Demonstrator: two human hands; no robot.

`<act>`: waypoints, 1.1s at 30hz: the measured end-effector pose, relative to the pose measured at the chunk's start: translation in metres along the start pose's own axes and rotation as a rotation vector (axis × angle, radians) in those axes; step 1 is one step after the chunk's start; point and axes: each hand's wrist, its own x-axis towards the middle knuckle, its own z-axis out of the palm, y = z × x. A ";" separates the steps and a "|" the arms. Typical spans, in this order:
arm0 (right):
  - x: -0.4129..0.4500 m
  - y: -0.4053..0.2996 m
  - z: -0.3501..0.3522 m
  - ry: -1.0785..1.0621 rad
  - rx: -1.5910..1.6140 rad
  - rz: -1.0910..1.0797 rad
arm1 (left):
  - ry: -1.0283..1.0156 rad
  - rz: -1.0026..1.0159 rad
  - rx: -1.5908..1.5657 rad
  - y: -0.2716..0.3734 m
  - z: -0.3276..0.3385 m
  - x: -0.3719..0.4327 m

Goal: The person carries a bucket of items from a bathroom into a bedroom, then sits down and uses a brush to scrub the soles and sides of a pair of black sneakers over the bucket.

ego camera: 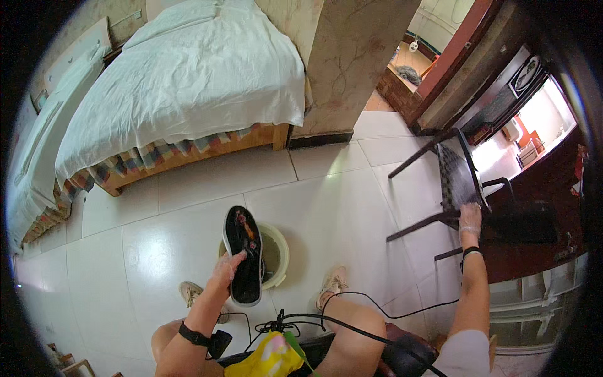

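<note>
My left hand (pixel 226 269) grips a slipper (pixel 248 274) by its side, with the thumb on its black footbed. Red and orange marks show on the footbed, and the sole has a pale edge. Underneath, a pale bucket (pixel 283 249) with dark liquid in it stands on the floor, partly hidden by the slipper. Far to the right, my right hand (pixel 470 217) is closed at the near edge of a dark chair (pixel 452 176). What lies within its fingers is hidden. A thin clear covering, perhaps a plastic glove, appears on both hands.
Black cables (pixel 339 320) run across my lap, beside a yellow cloth or bag (pixel 266 356). A bed with a white cover (pixel 198 80) stands beyond the bucket, next to a wall corner (pixel 348 70). A dark reddish table (pixel 523 254) is at the right.
</note>
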 end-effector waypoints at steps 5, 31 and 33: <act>-0.017 -0.008 0.001 -0.496 -0.321 0.029 | -0.077 0.029 -0.030 0.000 -0.005 0.003; -0.086 -0.425 -0.483 -0.033 1.545 -0.798 | -0.189 0.103 -0.124 0.025 -0.043 -0.030; -0.108 -0.432 -0.439 -0.002 1.464 -0.702 | -0.238 0.155 -0.232 0.018 -0.044 -0.035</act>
